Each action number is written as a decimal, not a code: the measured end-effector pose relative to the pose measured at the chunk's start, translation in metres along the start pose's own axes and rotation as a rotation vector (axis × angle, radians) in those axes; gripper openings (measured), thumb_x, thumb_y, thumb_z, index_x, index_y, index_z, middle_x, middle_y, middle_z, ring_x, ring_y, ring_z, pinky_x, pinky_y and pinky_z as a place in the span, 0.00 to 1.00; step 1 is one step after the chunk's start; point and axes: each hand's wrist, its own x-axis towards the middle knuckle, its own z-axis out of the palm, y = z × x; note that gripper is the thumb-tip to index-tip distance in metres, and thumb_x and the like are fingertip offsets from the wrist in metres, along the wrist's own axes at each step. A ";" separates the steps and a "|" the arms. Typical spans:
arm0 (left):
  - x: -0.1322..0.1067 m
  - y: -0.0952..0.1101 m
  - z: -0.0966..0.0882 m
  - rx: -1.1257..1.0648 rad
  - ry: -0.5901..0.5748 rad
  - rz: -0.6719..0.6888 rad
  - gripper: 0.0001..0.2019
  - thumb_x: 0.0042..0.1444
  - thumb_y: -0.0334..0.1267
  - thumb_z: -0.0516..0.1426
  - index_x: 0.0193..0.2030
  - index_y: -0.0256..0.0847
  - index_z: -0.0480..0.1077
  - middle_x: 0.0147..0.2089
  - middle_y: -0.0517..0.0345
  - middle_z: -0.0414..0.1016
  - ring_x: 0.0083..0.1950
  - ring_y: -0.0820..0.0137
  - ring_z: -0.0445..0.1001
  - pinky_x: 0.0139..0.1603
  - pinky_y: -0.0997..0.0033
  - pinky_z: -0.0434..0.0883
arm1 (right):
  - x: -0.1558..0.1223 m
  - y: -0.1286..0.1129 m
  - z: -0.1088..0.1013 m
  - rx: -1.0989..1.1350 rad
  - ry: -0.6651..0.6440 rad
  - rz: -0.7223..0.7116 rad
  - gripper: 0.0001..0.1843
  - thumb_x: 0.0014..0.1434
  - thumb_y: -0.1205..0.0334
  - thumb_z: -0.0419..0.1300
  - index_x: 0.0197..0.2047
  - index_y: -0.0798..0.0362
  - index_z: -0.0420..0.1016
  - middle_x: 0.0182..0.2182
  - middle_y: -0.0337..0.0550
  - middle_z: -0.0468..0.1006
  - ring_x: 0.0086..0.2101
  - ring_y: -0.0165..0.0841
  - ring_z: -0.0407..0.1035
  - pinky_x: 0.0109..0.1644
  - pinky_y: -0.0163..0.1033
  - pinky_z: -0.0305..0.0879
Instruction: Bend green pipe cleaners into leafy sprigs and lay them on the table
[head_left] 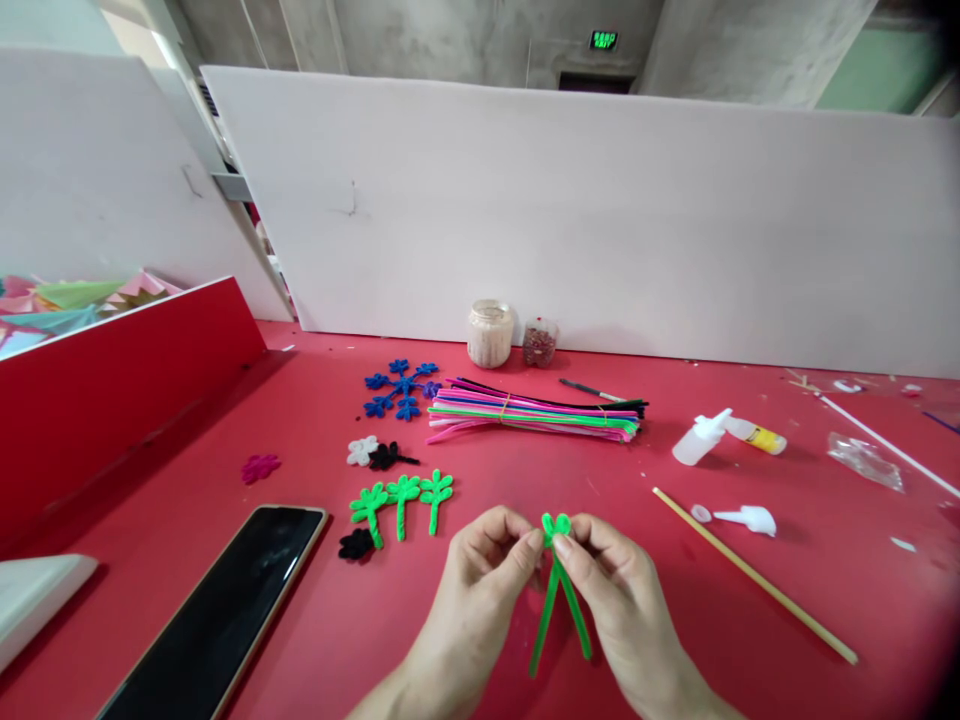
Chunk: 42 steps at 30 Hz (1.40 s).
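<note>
A green pipe cleaner (556, 590) is bent into small loops at its top, with two straight ends hanging down and spreading apart. My left hand (487, 570) pinches the loops from the left between thumb and forefinger. From the other side, my right hand (619, 580) grips the same piece just below the loops, its thumb in front. To the left lie several finished green pipe-cleaner sprigs (403, 505) with looped leaves and twisted stems. Black flower shapes (356, 544), a white flower (363, 450) and a blue flower cluster (403, 386) rest beside and behind them.
A banded bundle of pipe cleaners (532, 412) lies behind my hands, before a glass jar (490, 335). A phone (217, 615) is at left, a magenta flower (260, 468) above it. At right are a wooden stick (754, 574) and a white bottle (700, 438). A white partition (600, 220) stands behind.
</note>
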 end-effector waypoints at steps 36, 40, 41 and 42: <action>0.001 -0.007 0.000 0.104 0.074 -0.083 0.09 0.45 0.39 0.59 0.22 0.34 0.68 0.18 0.65 0.60 0.20 0.80 0.54 0.21 0.79 0.54 | 0.006 -0.008 -0.013 -0.339 -0.042 -0.102 0.10 0.55 0.59 0.53 0.25 0.54 0.64 0.21 0.34 0.62 0.23 0.27 0.57 0.26 0.30 0.56; 0.000 -0.007 0.002 0.096 0.088 -0.064 0.08 0.46 0.38 0.59 0.24 0.34 0.67 0.21 0.63 0.62 0.23 0.79 0.56 0.24 0.79 0.57 | 0.005 -0.007 -0.010 -0.373 -0.035 -0.076 0.11 0.56 0.59 0.52 0.24 0.53 0.60 0.20 0.33 0.59 0.22 0.26 0.55 0.25 0.29 0.54; 0.000 -0.008 0.002 0.090 0.086 -0.054 0.08 0.46 0.38 0.58 0.25 0.34 0.67 0.22 0.62 0.63 0.24 0.79 0.57 0.25 0.79 0.57 | 0.004 -0.006 -0.009 -0.369 -0.036 -0.067 0.11 0.56 0.59 0.51 0.24 0.53 0.60 0.20 0.33 0.58 0.22 0.26 0.54 0.24 0.29 0.53; 0.000 -0.008 0.002 0.083 0.082 -0.047 0.08 0.46 0.38 0.58 0.25 0.34 0.67 0.22 0.62 0.63 0.25 0.78 0.58 0.26 0.78 0.58 | 0.004 -0.005 -0.008 -0.356 -0.039 -0.058 0.12 0.56 0.58 0.51 0.24 0.53 0.59 0.20 0.33 0.57 0.22 0.26 0.53 0.24 0.29 0.53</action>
